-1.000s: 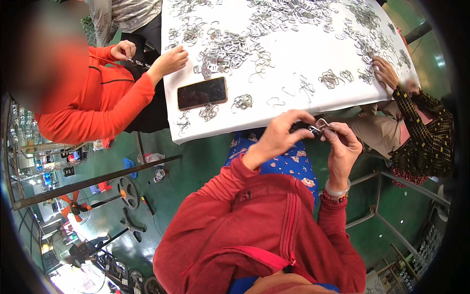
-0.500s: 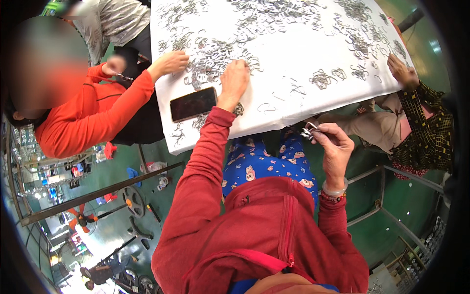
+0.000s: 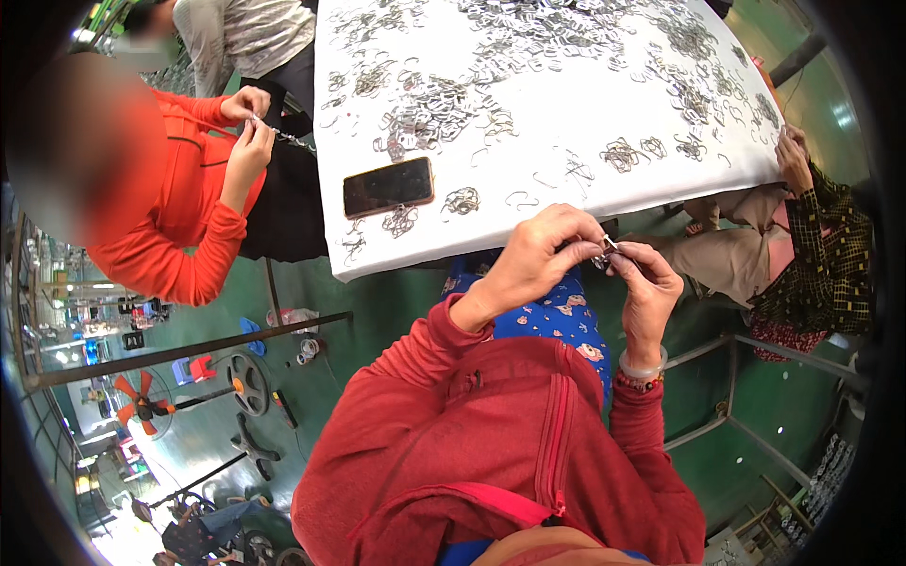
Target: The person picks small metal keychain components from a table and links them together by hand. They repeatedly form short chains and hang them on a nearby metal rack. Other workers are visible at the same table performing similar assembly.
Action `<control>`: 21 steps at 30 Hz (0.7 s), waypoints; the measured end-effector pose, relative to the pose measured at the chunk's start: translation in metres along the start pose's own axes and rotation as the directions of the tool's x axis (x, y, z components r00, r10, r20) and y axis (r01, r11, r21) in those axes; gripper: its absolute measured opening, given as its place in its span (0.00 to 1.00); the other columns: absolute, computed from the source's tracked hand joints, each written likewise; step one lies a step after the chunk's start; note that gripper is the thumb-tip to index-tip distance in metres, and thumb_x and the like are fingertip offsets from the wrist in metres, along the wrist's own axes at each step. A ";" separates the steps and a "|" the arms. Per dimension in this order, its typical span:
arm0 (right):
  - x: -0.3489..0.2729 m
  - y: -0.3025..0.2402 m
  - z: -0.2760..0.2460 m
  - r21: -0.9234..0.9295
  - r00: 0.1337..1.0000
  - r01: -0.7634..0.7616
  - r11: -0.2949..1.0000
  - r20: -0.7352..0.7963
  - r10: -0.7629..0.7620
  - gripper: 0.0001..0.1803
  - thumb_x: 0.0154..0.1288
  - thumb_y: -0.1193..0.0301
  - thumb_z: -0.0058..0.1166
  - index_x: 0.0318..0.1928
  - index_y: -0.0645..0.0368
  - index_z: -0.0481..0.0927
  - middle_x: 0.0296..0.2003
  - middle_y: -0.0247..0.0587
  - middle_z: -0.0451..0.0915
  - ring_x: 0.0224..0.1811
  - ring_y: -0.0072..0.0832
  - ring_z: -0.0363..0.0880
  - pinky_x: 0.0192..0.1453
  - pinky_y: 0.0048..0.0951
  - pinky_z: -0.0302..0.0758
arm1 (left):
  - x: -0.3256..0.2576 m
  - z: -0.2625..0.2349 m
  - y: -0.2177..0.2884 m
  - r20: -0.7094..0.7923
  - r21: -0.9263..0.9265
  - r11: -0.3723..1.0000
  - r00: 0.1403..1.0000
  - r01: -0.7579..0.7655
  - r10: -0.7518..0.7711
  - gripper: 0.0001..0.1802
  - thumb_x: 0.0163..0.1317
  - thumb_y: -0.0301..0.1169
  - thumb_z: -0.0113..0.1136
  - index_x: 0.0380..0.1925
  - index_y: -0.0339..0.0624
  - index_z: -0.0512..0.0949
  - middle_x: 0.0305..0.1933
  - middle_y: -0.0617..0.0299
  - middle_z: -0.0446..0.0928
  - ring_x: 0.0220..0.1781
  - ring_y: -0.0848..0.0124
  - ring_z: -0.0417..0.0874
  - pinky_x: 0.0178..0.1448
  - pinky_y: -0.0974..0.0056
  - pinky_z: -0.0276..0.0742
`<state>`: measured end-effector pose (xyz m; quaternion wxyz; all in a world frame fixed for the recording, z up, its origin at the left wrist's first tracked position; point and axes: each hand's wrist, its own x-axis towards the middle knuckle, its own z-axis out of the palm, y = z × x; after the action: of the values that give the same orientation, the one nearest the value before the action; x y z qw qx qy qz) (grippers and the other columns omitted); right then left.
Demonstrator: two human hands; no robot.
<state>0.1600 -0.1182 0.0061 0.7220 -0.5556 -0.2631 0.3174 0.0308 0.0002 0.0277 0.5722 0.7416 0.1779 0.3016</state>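
My left hand (image 3: 545,250) and my right hand (image 3: 649,291) meet in front of the table's near edge, over my lap. Thumb and fingers of each pinch at a little cluster of shiny metal pieces (image 3: 602,260) between them. A thin, pale piece sticks up at the left fingertips. The fingers cover most of the cluster, so its exact shape is hard to make out. On the white-covered table (image 3: 566,113) lie loose heaps of small metal loops (image 3: 429,118), and a small pile of thin dark rings (image 3: 461,200) sits nearest my left hand.
A dark phone (image 3: 389,187) lies near the table's left corner. At the left, a person in an orange top (image 3: 170,217) works with a small metal strand; another in a dark checked sleeve (image 3: 830,236) sits at the right. Metal frame bars (image 3: 189,363) and a fan (image 3: 146,404) stand below.
My left hand has left the heap on the table and come back to my right hand. The co-worker in orange has drawn a hand off the table and brought both hands together.
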 end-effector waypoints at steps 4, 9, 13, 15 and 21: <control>-0.004 -0.003 0.002 -0.003 1.000 0.025 1.000 0.011 -0.025 0.08 0.53 0.88 0.56 0.34 0.69 0.81 0.33 0.40 0.79 0.30 0.20 0.76 0.34 0.18 0.74 | -0.003 0.010 -0.005 -0.032 0.138 0.978 0.986 -0.159 0.165 0.05 0.55 0.25 0.62 0.32 0.38 0.79 0.40 0.58 0.76 0.43 0.68 0.77 0.47 0.66 0.73; -0.005 -0.001 0.003 -0.041 0.989 0.092 0.995 0.123 -0.086 0.09 0.53 0.90 0.54 0.34 0.67 0.81 0.37 0.39 0.76 0.34 0.20 0.75 0.35 0.19 0.76 | -0.002 0.014 -0.017 0.003 0.053 0.986 0.988 -0.157 0.157 0.05 0.54 0.23 0.62 0.31 0.37 0.78 0.43 0.57 0.77 0.45 0.65 0.78 0.47 0.64 0.74; 0.015 -0.014 -0.015 -0.149 0.961 0.038 0.988 0.275 0.005 0.09 0.54 0.89 0.53 0.36 0.69 0.81 0.35 0.39 0.74 0.31 0.22 0.76 0.34 0.20 0.76 | -0.003 0.007 -0.022 0.100 -0.132 0.990 0.993 -0.042 0.056 0.09 0.55 0.20 0.60 0.38 0.37 0.78 0.41 0.58 0.80 0.41 0.67 0.81 0.46 0.65 0.76; 0.045 -0.021 -0.029 -0.226 0.956 0.016 0.974 0.289 0.052 0.08 0.58 0.84 0.51 0.38 0.69 0.81 0.31 0.40 0.75 0.28 0.21 0.76 0.32 0.21 0.75 | -0.004 0.001 -0.024 0.177 -0.166 0.986 0.984 0.031 -0.001 0.13 0.57 0.16 0.55 0.42 0.37 0.78 0.39 0.59 0.80 0.36 0.74 0.81 0.38 0.72 0.76; 0.209 0.027 -0.038 -0.555 0.975 0.065 0.829 0.214 0.066 0.13 0.64 0.75 0.49 0.46 0.67 0.79 0.26 0.36 0.79 0.25 0.18 0.74 0.30 0.20 0.72 | 0.002 -0.001 -0.034 0.094 -0.095 0.995 0.996 0.018 -0.009 0.07 0.54 0.23 0.59 0.35 0.38 0.79 0.36 0.59 0.80 0.39 0.64 0.80 0.47 0.63 0.73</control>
<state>0.3214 0.0194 -0.0232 0.4938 -0.7029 -0.4236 0.2875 0.0339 0.0117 -0.0039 0.6167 0.7254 0.1416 0.2709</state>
